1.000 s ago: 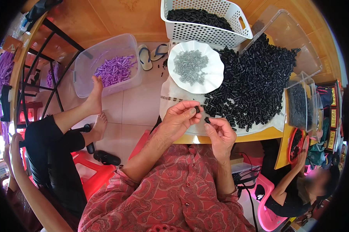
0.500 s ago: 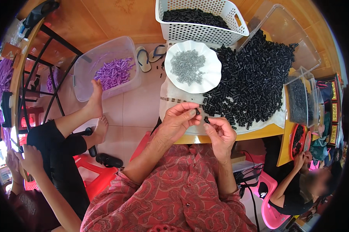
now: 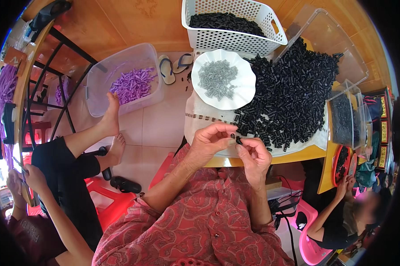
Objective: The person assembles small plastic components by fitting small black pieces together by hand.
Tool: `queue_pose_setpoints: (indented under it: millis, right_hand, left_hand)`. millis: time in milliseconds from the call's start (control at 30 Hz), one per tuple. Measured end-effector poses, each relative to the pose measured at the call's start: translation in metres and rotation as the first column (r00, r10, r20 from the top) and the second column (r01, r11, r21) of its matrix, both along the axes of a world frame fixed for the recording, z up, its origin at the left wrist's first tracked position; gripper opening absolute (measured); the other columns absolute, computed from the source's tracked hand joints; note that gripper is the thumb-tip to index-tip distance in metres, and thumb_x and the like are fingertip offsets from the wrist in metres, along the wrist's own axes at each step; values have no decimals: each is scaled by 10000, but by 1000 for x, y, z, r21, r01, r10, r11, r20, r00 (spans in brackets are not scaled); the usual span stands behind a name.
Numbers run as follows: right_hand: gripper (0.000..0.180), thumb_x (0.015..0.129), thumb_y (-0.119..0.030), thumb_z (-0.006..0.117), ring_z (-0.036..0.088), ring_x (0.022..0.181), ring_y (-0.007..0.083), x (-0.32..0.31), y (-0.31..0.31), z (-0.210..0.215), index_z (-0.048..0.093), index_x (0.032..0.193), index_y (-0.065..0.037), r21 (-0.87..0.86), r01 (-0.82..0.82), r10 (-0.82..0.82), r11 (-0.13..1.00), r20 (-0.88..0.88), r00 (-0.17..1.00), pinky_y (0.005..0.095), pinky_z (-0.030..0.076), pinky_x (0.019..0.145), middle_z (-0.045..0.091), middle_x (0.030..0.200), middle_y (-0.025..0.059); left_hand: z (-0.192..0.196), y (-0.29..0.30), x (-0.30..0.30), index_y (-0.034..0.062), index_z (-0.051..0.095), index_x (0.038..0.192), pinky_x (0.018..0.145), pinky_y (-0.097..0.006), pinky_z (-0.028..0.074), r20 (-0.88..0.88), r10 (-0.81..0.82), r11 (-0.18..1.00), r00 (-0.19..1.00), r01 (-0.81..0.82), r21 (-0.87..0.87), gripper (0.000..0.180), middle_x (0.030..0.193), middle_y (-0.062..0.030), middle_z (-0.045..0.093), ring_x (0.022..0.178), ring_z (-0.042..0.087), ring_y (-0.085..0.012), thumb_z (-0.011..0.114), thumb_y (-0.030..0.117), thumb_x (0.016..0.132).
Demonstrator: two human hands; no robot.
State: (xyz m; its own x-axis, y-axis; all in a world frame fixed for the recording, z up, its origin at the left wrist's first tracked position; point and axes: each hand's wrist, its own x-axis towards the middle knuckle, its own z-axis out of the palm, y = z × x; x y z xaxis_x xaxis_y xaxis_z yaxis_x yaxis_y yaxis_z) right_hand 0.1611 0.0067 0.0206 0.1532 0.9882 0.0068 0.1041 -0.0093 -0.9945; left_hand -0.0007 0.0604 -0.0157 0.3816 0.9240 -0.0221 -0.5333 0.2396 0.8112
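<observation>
My left hand (image 3: 208,142) is closed in a pinch, with a small dark piece (image 3: 232,136) between thumb and forefinger. Facing it, my right hand (image 3: 256,162) grips a small black tubular part (image 3: 239,140) at its fingertips. The two pieces are very close; whether they touch is too small to tell. Just beyond my hands spreads a large heap of small black tubular parts (image 3: 293,93) on a white cloth (image 3: 200,111). Left of the heap stands a white wavy-rimmed plate (image 3: 242,96), which bears a pile of small clear pieces (image 3: 217,79).
A white perforated basket (image 3: 235,41) of black parts stands at the back. Clear plastic boxes (image 3: 345,119) line the right side. On the floor at left sits a clear tub (image 3: 95,84) of purple strips, near slippers (image 3: 166,71). Co-workers sit on both sides.
My left hand has come slightly right and lower, bringing its piece close to the one in my right hand. The whole view has shifted a little.
</observation>
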Motion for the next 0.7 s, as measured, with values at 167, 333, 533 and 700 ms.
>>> queue_pose_setpoints:
  millis: [167, 333, 533, 700]
  right_hand:
    - [166, 860, 66, 674, 539, 772, 55, 0, 0, 0, 635, 1020, 45, 7, -4, 4, 1000, -24, 1000, 192, 457, 671, 591, 973, 53]
    - [166, 861, 70, 671, 545, 771, 59, 2, -1, 0, 637, 1021, 42, 17, -3, 3, 1000, -2, 1000, 195, 461, 673, 590, 978, 55]
    - [139, 821, 56, 697, 579, 695, 83, -3, 2, 3, 667, 951, 15, 131, 6, -53, 991, 359, 932, 212, 462, 584, 600, 885, 58]
    - [174, 770, 36, 723, 614, 629, 190, -6, -4, -10, 687, 924, -37, 202, 14, -126, 979, 555, 822, 300, 484, 550, 594, 823, 83]
  left_hand:
    - [3, -1, -1, 33, 635, 1214, 850, -209, 459, -14, -26, 999, 1000, 25, -29, 376, 1005, 26, 581, 924, 540, -46, 665, -53, 850]
    - [0, 0, 1, 19, 640, 1165, 866, -255, 491, -5, -16, 1000, 1000, 16, -4, 331, 1051, -15, 613, 979, 568, -90, 647, -93, 853]
    - [3, 1, 0, -1, 646, 1124, 835, -275, 525, 128, 2, 992, 992, 14, -125, 230, 1049, -59, 646, 937, 626, -121, 604, -49, 902]
    - [0, 0, 0, -8, 630, 1141, 833, -301, 546, 165, -8, 988, 986, 34, -152, 226, 1083, -88, 651, 929, 656, -160, 564, -44, 928]
